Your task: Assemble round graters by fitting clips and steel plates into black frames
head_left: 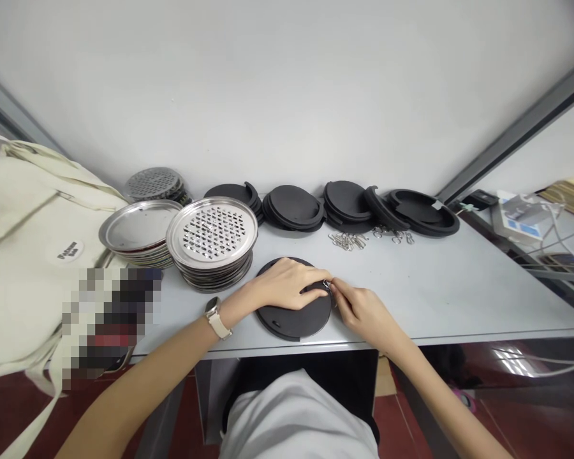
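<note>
A round black disc (291, 322) lies flat near the table's front edge, with a small hole in its lower left part. Over its top rests my left hand (289, 284), its thumb and index finger closing at the right rim around a small metal clip (326, 284). From the right, my right hand (358, 309) meets it there, fingertips pinched at the same clip. The fingers partly hide the clip, so how it sits on the disc cannot be made out. Behind the hands lies a loose pile of metal clips (348, 241).
Left of the disc stand stacks of metal grater plates (213, 233) and plain metal plates (141, 224). Black discs (294, 205) are stacked along the wall, with a black rimmed tray (425, 210) at right. A cream bag (23, 255) covers the left end.
</note>
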The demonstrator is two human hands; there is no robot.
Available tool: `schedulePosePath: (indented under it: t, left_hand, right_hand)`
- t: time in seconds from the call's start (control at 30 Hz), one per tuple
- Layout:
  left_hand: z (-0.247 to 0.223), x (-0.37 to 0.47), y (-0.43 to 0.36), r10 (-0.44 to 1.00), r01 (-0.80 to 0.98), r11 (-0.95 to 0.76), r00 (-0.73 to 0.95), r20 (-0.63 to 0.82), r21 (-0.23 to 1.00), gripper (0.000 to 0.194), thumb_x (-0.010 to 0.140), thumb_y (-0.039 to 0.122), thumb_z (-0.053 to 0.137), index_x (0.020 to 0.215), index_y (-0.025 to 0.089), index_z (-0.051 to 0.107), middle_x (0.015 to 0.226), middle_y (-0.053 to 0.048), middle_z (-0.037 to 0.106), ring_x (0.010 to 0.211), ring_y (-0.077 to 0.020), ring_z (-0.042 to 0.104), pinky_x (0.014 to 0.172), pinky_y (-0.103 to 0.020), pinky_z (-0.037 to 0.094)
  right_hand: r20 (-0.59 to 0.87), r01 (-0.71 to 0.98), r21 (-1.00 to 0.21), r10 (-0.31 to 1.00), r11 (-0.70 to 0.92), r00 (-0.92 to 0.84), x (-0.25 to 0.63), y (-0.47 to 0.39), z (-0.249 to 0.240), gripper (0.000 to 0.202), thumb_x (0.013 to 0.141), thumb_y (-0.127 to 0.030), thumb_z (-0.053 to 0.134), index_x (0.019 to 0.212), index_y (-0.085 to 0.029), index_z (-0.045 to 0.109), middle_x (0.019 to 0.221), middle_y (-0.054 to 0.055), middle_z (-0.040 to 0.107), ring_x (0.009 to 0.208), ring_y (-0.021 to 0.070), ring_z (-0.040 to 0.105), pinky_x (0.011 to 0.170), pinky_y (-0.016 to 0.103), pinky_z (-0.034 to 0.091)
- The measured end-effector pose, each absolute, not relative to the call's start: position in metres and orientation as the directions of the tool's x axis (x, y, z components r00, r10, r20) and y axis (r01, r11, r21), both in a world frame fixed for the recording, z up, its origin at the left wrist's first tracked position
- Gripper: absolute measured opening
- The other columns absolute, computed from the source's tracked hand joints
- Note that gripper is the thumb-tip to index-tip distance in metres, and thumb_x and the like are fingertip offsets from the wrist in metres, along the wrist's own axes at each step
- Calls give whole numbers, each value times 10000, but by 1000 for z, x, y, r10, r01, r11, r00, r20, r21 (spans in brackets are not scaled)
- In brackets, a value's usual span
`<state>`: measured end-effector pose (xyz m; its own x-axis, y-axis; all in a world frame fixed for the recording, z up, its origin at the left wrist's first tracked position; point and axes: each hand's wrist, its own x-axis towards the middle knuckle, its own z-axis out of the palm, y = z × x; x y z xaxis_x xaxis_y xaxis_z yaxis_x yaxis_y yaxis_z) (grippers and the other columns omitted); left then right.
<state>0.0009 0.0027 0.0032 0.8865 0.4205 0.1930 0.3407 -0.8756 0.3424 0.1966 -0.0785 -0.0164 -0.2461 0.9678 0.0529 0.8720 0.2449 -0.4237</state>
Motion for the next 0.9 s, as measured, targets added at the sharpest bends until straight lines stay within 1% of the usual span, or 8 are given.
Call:
schedulePosePath:
  t: [0.2, 0.3, 0.5, 0.67, 0.73, 0.77, 0.83, 0.9]
  left_hand:
    - [1, 1, 3, 420, 323, -871, 880, 221, 369, 317, 942, 320, 517, 1241, 235, 577, 1169, -34, 674, 994, -199, 658, 794, -285, 483]
    - [1, 0, 3, 413, 315, -876, 881, 231, 367, 309, 947, 318, 512, 1235, 230, 580, 1197, -33, 657, 1010, -197, 649, 801, -284, 482]
    - [5, 0, 2, 415, 338, -882, 887, 203, 329, 293, 955, 341, 496, 1214, 229, 575, 1069, -28, 646, 889, -179, 649, 706, -267, 467]
    - [4, 0, 3, 405, 327, -886, 891, 206, 328, 283, 953, 340, 494, 1195, 217, 574, 1020, -41, 591, 863, -179, 621, 700, -278, 473]
    - [3, 0, 4, 390, 298, -891, 888, 242, 343, 289, 940, 333, 517, 1190, 196, 565, 1068, -68, 567, 915, -193, 603, 753, -298, 485]
    - [2, 0, 4, 380, 277, -895, 884, 273, 349, 309, 932, 328, 533, 1203, 181, 548, 1115, -87, 556, 973, -207, 587, 813, -315, 484]
    - [2, 1, 5, 356, 235, -906, 874, 331, 354, 378, 921, 313, 555, 1256, 151, 489, 1213, -121, 535, 1101, -237, 532, 945, -356, 443]
    - [2, 2, 5, 332, 208, -914, 876, 350, 348, 421, 929, 299, 547, 1300, 140, 428, 1260, -130, 537, 1156, -252, 496, 1008, -388, 393]
  right_hand:
    - [68, 868, -436, 970, 239, -233, 196, -79, -16, 277, 968, -241, 308, 938, -194, 580, 661, 41, 677, 538, 210, 639, 529, 274, 374]
    - [69, 864, -444, 971, 237, -231, 195, -79, -17, 277, 971, -248, 311, 917, -197, 578, 648, 38, 666, 523, 206, 626, 524, 276, 365]
    - [66, 853, -470, 973, 224, -219, 195, -80, -17, 284, 979, -253, 305, 864, -208, 561, 631, 27, 642, 510, 197, 603, 527, 274, 365]
    - [69, 850, -479, 975, 219, -213, 195, -81, -17, 281, 977, -258, 304, 840, -215, 545, 615, 22, 625, 496, 189, 580, 536, 274, 372]
    - [74, 852, -475, 975, 220, -210, 195, -81, -18, 277, 975, -260, 305, 826, -218, 534, 597, 14, 609, 481, 186, 566, 531, 273, 361]
    - [77, 854, -473, 975, 219, -208, 195, -81, -19, 276, 974, -263, 306, 812, -220, 525, 584, 10, 598, 472, 185, 558, 525, 273, 354]
    - [81, 858, -467, 976, 216, -202, 195, -81, -20, 275, 972, -272, 309, 787, -223, 507, 564, 5, 576, 465, 187, 551, 520, 274, 342]
    - [78, 859, -466, 977, 213, -200, 194, -81, -21, 275, 972, -277, 307, 789, -222, 504, 561, 4, 571, 472, 190, 557, 524, 273, 341]
